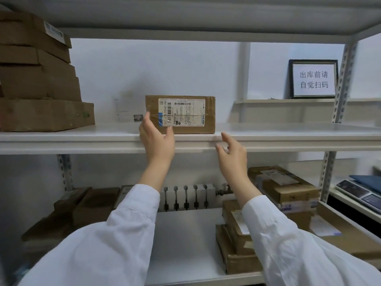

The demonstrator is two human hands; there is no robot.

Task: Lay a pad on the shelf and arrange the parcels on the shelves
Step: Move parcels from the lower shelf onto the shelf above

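White sleeves (115,234) nearest the camera, both arms reaching up toward the middle shelf (288,139). Far left on that shelf: stack of brown boxes (41,83), well apart from the hands. Left hand (157,141) is raised at the shelf edge, fingers touching the lower left corner of the parcel (180,114), thumb on its label (181,112); fingers spread, resting on the face, not clamped around it. Parcel stands upright near the shelf's front edge, mid-shelf, label facing the camera. Right hand (232,155) is just right of and below the parcel, in front of the shelf edge, fingers loosely curled and spread, holding nothing, not touching the parcel. Lower shelf (185,234): dark boxes at left (82,205), taped parcels stacked at right (282,188). Far right, a framed sign (313,79) stands on a ledge; a scale (360,193) sits at the right edge. Can't tell whether a pad lies on the shelf.
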